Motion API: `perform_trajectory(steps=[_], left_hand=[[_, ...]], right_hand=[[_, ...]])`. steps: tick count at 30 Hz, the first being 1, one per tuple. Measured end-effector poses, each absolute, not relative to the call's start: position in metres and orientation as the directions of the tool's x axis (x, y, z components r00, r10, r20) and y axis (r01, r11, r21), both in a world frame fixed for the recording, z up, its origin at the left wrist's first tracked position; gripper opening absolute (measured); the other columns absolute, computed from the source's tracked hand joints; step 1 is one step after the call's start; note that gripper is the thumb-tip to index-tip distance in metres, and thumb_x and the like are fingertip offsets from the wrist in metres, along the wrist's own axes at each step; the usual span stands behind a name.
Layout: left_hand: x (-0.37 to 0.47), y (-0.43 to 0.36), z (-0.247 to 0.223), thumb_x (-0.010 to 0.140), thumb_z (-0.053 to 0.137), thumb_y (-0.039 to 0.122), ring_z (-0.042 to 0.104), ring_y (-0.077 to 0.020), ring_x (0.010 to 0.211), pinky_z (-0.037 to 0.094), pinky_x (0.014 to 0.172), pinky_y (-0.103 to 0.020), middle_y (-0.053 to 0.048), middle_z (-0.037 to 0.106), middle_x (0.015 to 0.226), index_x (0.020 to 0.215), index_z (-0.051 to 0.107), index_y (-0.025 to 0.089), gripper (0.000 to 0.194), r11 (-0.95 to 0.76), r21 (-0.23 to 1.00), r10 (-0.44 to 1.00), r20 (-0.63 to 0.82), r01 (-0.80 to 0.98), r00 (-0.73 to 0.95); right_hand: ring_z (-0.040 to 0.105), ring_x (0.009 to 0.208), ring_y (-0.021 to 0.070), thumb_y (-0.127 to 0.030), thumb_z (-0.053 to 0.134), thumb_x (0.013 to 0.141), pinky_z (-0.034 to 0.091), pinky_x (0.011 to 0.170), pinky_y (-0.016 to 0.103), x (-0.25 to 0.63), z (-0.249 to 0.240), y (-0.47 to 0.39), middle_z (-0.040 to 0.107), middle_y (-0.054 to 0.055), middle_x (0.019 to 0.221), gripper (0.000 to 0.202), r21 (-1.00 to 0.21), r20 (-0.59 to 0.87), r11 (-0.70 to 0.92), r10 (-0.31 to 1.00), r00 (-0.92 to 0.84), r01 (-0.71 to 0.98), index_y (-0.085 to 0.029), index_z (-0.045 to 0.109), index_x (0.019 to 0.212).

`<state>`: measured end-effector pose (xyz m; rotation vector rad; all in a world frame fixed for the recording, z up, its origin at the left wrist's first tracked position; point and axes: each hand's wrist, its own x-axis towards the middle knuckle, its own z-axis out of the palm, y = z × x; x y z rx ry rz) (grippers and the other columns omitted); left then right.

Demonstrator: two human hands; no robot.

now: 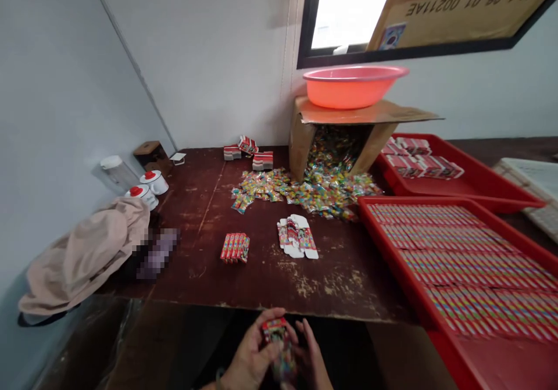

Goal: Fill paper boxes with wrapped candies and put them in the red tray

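Below the table's front edge, my left hand (255, 349) is closed around a small red printed carton (274, 325). Close beside it on the right is my right hand (314, 355), its upper fingers pointing up; motion smears the rest, and its grip cannot be made out. A blurred, many-coloured patch shows between the two hands, too smeared to name. On the table ahead lie a loose stack of flattened cartons (297, 237) with white flaps and a row of filled red cartons (235, 247). Behind them spreads a heap of small wrapped candies (325, 192).
A cardboard box (299, 140) on its side spills candies and carries a pink basin (355, 90). At right, a red tray (501, 343) holds rows of cartons; another red tray (475, 186) sits behind. Carton bundles (263, 160), lidded mugs (154, 182) and a cloth (96, 244) lie farther left.
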<state>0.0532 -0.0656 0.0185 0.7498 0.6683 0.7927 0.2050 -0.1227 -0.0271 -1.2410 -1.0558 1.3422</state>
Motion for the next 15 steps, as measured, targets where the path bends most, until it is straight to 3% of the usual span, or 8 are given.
perform_trajectory(steps=[3,6,8,10,12,15], left_hand=[[0.061,-0.037,0.029,0.071,0.074,0.031,0.059,-0.0159,0.084,0.046,0.076,-0.028,-0.006,0.063,0.101,0.113,0.057,0.022,0.046,0.346,0.855,0.921,-0.231,-0.386,0.314],[0.057,-0.009,0.031,0.063,0.080,0.026,0.053,-0.0109,0.070,0.041,0.067,-0.021,0.001,0.059,0.078,0.104,0.060,0.019,0.047,0.291,0.938,0.903,-0.205,-0.187,0.377],[0.054,-0.001,0.024,0.056,0.084,0.025,0.050,-0.0097,0.065,0.038,0.063,-0.021,0.003,0.056,0.069,0.095,0.064,0.016,0.045,0.315,0.947,0.853,-0.250,-0.069,0.458],[0.055,-0.002,0.014,0.050,0.087,0.026,0.052,-0.0104,0.066,0.039,0.065,-0.022,0.002,0.058,0.069,0.091,0.065,0.014,0.048,0.408,0.910,0.806,-0.321,-0.072,0.498],[0.060,-0.011,0.007,0.046,0.089,0.030,0.057,-0.0126,0.069,0.044,0.068,-0.025,-0.002,0.063,0.078,0.092,0.063,0.014,0.054,0.554,0.816,0.749,-0.400,-0.166,0.529],[0.065,-0.028,0.003,0.053,0.085,0.037,0.062,-0.0161,0.066,0.049,0.067,-0.032,-0.006,0.064,0.081,0.092,0.058,0.014,0.053,0.708,0.654,0.658,-0.473,-0.267,0.586]], right_hand=[[0.066,0.077,0.0210,-0.053,0.066,0.076,0.055,0.065,0.031,0.211,-0.008,-0.100,0.066,0.009,0.102,0.060,-0.955,-0.206,-0.197,0.978,0.016,-0.221,-0.025,0.050,0.127],[0.063,0.094,0.0241,-0.048,0.060,0.081,0.051,0.082,0.033,0.252,0.030,-0.044,0.068,0.007,0.099,0.032,-0.992,-0.073,-0.079,0.995,0.065,0.100,-0.022,0.065,0.099],[0.061,0.098,0.0244,-0.046,0.052,0.085,0.048,0.088,0.036,0.293,0.051,0.010,0.067,0.008,0.102,0.031,-0.944,0.075,0.047,0.994,0.074,0.326,-0.021,0.065,0.098],[0.055,0.110,0.0269,-0.041,0.052,0.083,0.040,0.099,0.040,0.336,0.061,0.069,0.062,0.013,0.116,0.035,-0.830,0.266,0.071,0.922,0.281,0.553,-0.018,0.062,0.107],[0.043,0.123,0.0319,-0.037,0.056,0.078,0.032,0.105,0.046,0.371,0.059,0.117,0.052,0.020,0.128,0.042,-0.765,0.331,-0.032,0.837,0.435,0.643,-0.012,0.060,0.111],[0.051,0.111,0.0346,-0.039,0.059,0.074,0.036,0.098,0.048,0.396,0.042,0.149,0.062,0.022,0.109,0.032,-0.778,0.298,-0.074,0.830,0.471,0.623,-0.012,0.065,0.089]])
